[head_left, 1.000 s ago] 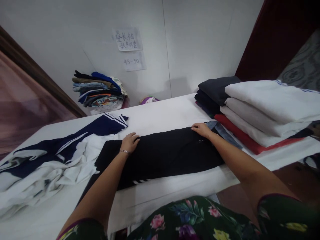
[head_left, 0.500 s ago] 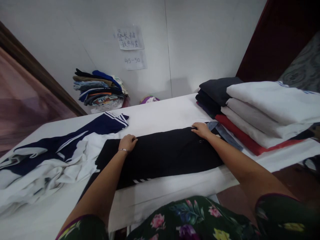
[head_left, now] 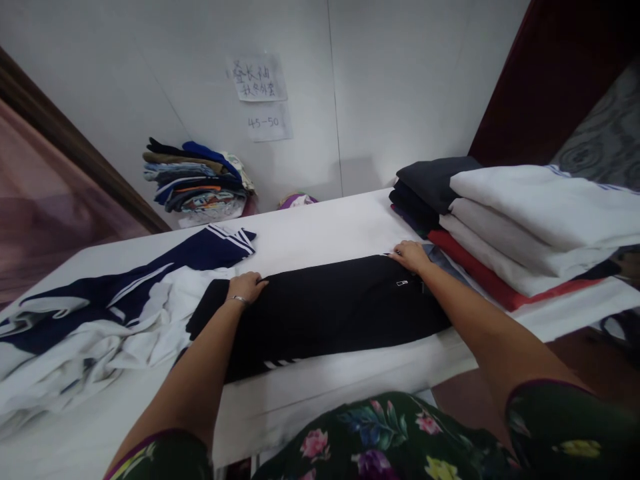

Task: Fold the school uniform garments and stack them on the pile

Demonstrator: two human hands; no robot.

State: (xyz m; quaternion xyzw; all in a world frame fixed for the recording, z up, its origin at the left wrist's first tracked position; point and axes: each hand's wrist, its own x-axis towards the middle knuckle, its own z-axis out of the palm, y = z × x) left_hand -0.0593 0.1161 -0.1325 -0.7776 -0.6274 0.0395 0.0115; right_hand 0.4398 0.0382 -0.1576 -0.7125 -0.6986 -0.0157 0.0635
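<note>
A folded black garment (head_left: 325,307) lies lengthwise on the white table before me, with short white stripes along its near edge and a small pale mark near its right end. My left hand (head_left: 246,287) is closed on its far edge toward the left end, a bracelet at the wrist. At the far right corner, my right hand (head_left: 409,256) pinches the same garment, thumb and fingers together. Part of the cloth beneath both hands is hidden.
Left of me lie a crumpled white garment (head_left: 130,333) and a navy garment (head_left: 170,267) with white stripes. Folded clothes (head_left: 540,220) are stacked at the right. Another clothes pile (head_left: 197,180) stands beyond the table's far edge. Handwritten paper (head_left: 257,80) hangs on the wall.
My right hand has shifted slightly right and away from me along the garment's edge, and the pale mark shows more fully. My left hand has moved a little left.
</note>
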